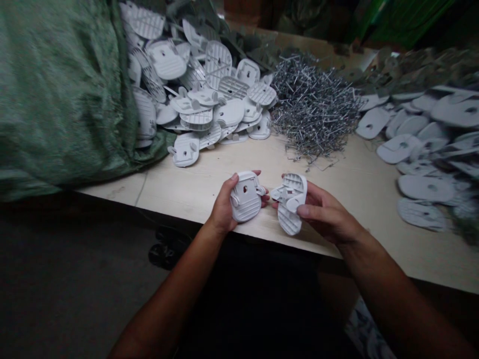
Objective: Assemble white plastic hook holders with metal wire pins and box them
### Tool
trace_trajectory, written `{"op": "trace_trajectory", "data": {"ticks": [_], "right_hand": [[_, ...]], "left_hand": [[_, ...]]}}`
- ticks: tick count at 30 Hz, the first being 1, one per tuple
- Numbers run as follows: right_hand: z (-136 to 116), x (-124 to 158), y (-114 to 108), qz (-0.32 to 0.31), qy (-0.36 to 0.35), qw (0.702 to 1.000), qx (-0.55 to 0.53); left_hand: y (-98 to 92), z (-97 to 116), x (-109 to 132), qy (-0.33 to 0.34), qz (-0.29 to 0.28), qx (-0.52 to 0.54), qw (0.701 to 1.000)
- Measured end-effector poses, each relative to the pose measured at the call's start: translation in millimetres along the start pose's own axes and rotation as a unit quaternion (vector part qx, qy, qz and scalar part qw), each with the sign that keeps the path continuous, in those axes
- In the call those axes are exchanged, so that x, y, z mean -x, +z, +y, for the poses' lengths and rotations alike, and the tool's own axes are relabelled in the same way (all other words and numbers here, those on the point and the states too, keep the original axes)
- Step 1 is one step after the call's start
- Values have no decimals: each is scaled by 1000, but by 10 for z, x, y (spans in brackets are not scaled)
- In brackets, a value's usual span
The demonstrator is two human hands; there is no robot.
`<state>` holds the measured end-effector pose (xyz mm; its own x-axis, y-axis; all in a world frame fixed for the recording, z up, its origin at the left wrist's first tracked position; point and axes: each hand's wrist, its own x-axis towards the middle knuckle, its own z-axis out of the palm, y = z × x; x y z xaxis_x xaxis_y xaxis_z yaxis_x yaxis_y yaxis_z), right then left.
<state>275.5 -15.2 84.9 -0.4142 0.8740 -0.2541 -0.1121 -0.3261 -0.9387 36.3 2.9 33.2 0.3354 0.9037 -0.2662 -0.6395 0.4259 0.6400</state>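
My left hand point(223, 209) grips a white plastic clip half point(246, 203) by its edges, its ribbed inner face towards me, just above the near edge of the wooden table point(187, 179). My right hand point(325, 214) holds a second white plastic clip half point(290, 203) tilted on its side, thumb across it. The two pieces are a little apart, almost touching at their inner corners.
A heap of the same white plastic pieces point(202, 94) spills from a green woven sack point(63, 89) at the back left. A tangle of grey metal wire springs point(314, 107) lies in the middle. Flat white pieces point(422, 144) are spread at the right.
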Motion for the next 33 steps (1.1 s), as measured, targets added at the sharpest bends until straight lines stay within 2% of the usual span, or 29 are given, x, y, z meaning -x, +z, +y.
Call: {"op": "trace_trajectory", "data": {"ticks": [5, 13, 17, 23, 33], "right_hand": [[92, 18, 195, 31, -24, 999, 5], [171, 49, 312, 67, -59, 995, 49], [253, 74, 388, 80, -93, 987, 107], [315, 133, 487, 74, -146, 955, 246], [264, 218, 491, 99, -203, 887, 403]], "left_hand": [[89, -32, 1, 12, 34, -31, 999], [163, -84, 41, 53, 37, -43, 997], [207, -97, 55, 67, 41, -45, 996], [292, -56, 78, 38, 19, -1, 999], [438, -144, 141, 96, 24, -19, 995]]}}
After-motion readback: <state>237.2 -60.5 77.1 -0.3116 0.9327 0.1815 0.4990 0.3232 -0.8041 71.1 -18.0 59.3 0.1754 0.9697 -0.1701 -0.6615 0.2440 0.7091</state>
